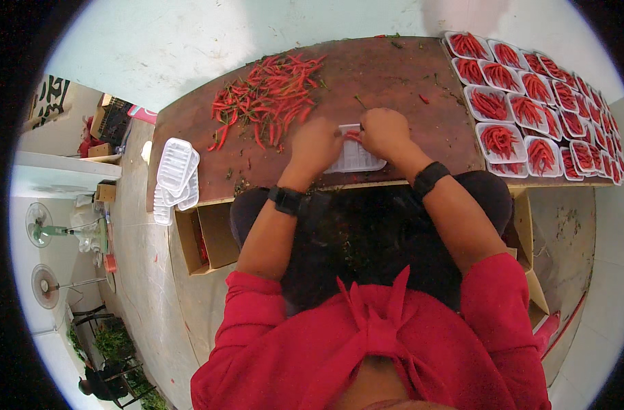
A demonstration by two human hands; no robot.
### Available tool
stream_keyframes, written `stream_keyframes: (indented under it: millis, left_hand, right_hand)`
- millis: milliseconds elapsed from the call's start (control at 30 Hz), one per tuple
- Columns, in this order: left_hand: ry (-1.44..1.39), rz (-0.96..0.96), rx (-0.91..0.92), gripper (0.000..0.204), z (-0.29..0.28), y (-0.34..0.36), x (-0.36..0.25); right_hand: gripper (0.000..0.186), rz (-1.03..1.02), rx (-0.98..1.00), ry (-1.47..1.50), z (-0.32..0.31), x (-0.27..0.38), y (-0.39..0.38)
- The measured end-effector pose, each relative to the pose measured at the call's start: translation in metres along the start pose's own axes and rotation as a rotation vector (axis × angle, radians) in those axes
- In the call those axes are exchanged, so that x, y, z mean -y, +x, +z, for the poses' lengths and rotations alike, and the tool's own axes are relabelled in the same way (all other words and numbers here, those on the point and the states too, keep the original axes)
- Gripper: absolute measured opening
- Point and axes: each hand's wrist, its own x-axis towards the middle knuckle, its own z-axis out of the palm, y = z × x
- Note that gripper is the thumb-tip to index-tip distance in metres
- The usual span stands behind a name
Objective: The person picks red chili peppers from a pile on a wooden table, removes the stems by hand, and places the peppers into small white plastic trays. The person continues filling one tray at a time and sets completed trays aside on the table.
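Observation:
A white plastic tray (356,161) lies at the table's near edge, partly covered by my hands. Some red chili peppers (353,135) show at its far end, between my fingers. My left hand (316,145) is over the tray's left side, blurred, its fingers curled closed; what they hold is hidden. Over the right side, my right hand (385,132) is closed in a pinch, with a green chili stem (360,102) poking out beyond its fingers. Left of the tray, a loose heap of red chilies (267,96) with green stems spreads over the brown table (387,75).
White empty trays (177,167) are stacked at the table's left edge. Many chili-filled trays (501,140) stand in rows and layers on the right. A single chili (424,99) and stem scraps lie on the tabletop. Cardboard boxes (219,232) sit below; fans (45,287) stand far left.

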Motion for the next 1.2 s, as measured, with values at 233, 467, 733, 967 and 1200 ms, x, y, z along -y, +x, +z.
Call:
stream_keyframes:
  millis: [233, 467, 733, 967, 1200]
  left_hand:
    - [-0.010, -0.060, -0.039, 0.020, -0.007, 0.009, 0.021]
    - [-0.030, -0.149, -0.267, 0.023, -0.014, 0.022, 0.060]
    - [0.096, -0.267, -0.168, 0.023, 0.005, 0.027, 0.059]
    - [-0.201, -0.353, -0.037, 0.029, -0.011, 0.023, 0.051]
    - [-0.846, -0.367, 0.090, 0.033, -0.025, 0.018, 0.046]
  right_hand:
    - [0.020, 0.005, -0.012, -0.022, -0.005, -0.002, 0.002]
    - [0.022, 0.051, -0.140, 0.038, -0.014, -0.012, 0.002]
    - [0.021, 0.034, -0.100, 0.034, -0.009, -0.009, 0.005]
    - [0.021, 0.002, -0.136, 0.083, -0.003, -0.013, 0.005]
    - [0.028, -0.090, -0.193, 0.456, 0.000, -0.009, 0.016]
